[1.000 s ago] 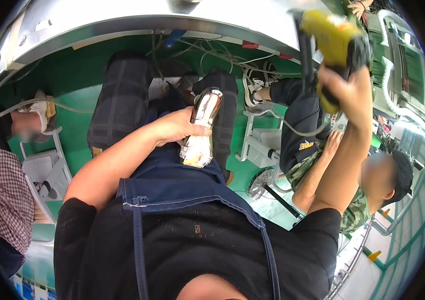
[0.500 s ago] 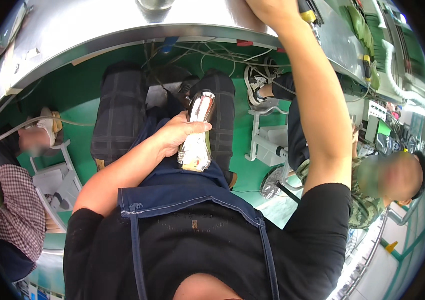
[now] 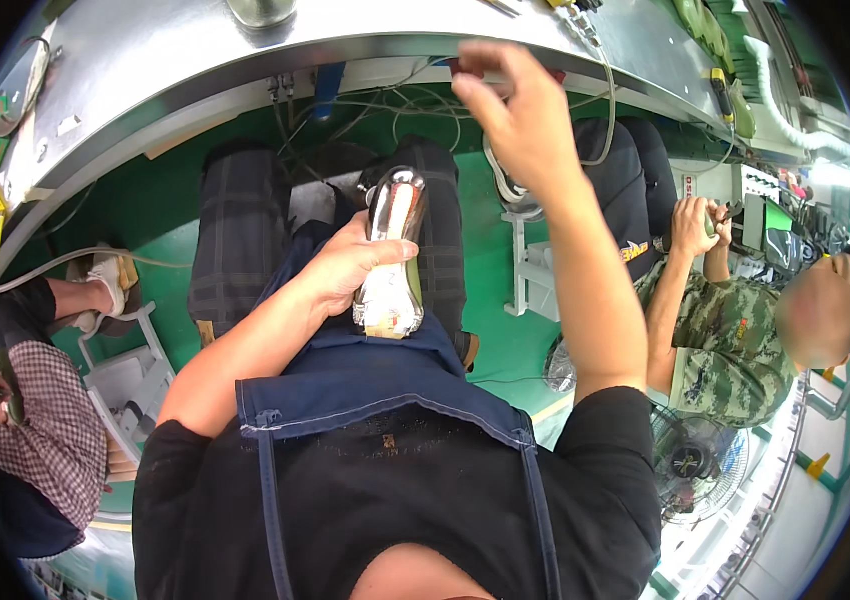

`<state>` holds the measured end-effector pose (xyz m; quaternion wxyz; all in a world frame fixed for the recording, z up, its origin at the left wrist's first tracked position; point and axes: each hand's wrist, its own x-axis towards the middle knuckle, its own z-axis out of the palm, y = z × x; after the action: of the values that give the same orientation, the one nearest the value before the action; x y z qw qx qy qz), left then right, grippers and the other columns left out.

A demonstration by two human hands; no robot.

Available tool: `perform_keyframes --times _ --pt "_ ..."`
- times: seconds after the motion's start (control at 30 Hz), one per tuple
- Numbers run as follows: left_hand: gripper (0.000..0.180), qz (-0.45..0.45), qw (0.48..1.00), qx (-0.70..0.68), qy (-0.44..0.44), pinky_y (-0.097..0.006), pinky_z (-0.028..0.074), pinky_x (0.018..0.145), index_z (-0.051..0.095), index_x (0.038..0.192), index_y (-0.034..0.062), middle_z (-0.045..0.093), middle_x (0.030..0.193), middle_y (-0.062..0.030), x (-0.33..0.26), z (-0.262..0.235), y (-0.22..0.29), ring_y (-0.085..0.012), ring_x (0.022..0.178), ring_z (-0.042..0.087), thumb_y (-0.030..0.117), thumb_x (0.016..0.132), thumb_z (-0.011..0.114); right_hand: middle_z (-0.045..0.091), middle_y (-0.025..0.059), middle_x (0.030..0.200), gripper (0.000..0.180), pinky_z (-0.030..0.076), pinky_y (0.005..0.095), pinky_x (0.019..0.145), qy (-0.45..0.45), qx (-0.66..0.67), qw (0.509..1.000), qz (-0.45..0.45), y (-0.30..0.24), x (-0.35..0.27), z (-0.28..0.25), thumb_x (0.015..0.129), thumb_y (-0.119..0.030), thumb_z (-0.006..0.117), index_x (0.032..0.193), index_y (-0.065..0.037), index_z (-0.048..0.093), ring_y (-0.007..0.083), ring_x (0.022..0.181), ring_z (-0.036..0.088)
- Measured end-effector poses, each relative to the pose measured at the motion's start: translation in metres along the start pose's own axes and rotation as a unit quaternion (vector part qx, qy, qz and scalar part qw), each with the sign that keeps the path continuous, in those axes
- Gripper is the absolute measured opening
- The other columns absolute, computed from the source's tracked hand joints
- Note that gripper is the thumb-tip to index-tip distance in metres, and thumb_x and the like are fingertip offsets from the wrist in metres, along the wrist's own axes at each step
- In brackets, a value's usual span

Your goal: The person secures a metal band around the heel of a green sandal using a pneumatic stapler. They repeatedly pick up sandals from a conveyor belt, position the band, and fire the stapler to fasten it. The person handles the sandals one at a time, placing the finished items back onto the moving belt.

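Your left hand [image 3: 350,265] grips the shiny silver metal part [image 3: 392,255] resting on your blue apron [image 3: 365,370] in your lap. Your right hand [image 3: 515,115] hangs half-open and empty near the steel table [image 3: 195,50] edge. You're between steps; the next move likely needs a tool.

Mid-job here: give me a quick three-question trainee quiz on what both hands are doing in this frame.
1. True or false: the left hand grips a shiny metal part resting on the lap.
2. The right hand is: A) holding a yellow tool, B) empty, raised near the steel bench edge, C) on the apron.
3. What colour is the floor under the bench?

Key: 1 true; 2 B; 3 green.
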<state>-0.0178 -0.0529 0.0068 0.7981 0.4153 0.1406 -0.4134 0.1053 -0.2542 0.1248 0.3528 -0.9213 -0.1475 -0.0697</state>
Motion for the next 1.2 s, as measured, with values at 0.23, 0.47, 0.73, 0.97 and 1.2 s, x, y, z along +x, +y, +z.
perform_keyframes --times 0.23,0.47,0.73,0.97,1.2 --pt "0.112 0.23 0.962 0.139 -0.052 -0.038 0.05 0.106 0.021 0.161 0.0117 0.052 0.143 -0.011 -0.027 0.02 0.03 -0.0222 0.128 0.056 0.0 0.072 0.087 0.062 0.0168 0.127 0.043 0.055 0.036 0.098 0.014 0.317 0.948 0.024 -0.021 -0.126 0.02 0.094 -0.01 0.076 0.13 0.007 0.06 0.0246 0.114 0.066" --pt "0.121 0.484 0.79 0.374 -0.034 -0.043 0.049 0.11 0.024 0.159 0.0095 0.046 0.151 -0.0156 -0.028 -0.002 0.05 -0.0284 0.135 0.054 0.017 0.064 0.1 0.068 0.0132 0.109 0.049 0.057 0.0395 0.087 0.105 0.183 0.956 -0.202 -0.069 -0.142 0.023 0.072 -0.013 0.094 0.113 -0.004 0.068 0.0307 0.101 0.069" --pt "0.115 0.57 0.7 0.428 -0.048 -0.043 0.049 0.108 0.026 0.156 0.0041 0.047 0.149 -0.0185 -0.041 -0.002 0.065 -0.0291 0.131 0.057 0.016 0.067 0.098 0.065 0.0069 0.098 0.041 0.056 0.0373 0.075 0.163 0.169 0.938 -0.255 -0.08 -0.152 0.038 0.065 -0.001 0.092 0.099 -0.006 0.071 0.0276 0.091 0.068" --pt "0.11 0.563 0.691 0.45 -0.056 -0.042 0.05 0.107 0.028 0.155 0.0052 0.047 0.149 -0.0172 -0.046 -0.009 0.065 -0.0273 0.127 0.057 0.013 0.069 0.096 0.065 0.0075 0.097 0.037 0.054 0.0375 0.072 0.125 0.133 0.948 -0.259 -0.087 -0.155 0.035 0.063 -0.001 0.091 0.094 -0.004 0.07 0.0285 0.086 0.066" --pt "0.119 0.516 0.733 0.439 -0.057 -0.042 0.05 0.107 0.026 0.156 0.0085 0.045 0.15 -0.015 -0.048 -0.011 0.056 -0.0261 0.127 0.056 0.014 0.063 0.1 0.064 0.0085 0.096 0.036 0.054 0.0386 0.072 0.093 0.129 0.954 -0.255 -0.089 -0.152 0.033 0.063 0.0 0.089 0.091 -0.002 0.067 0.0297 0.086 0.064"
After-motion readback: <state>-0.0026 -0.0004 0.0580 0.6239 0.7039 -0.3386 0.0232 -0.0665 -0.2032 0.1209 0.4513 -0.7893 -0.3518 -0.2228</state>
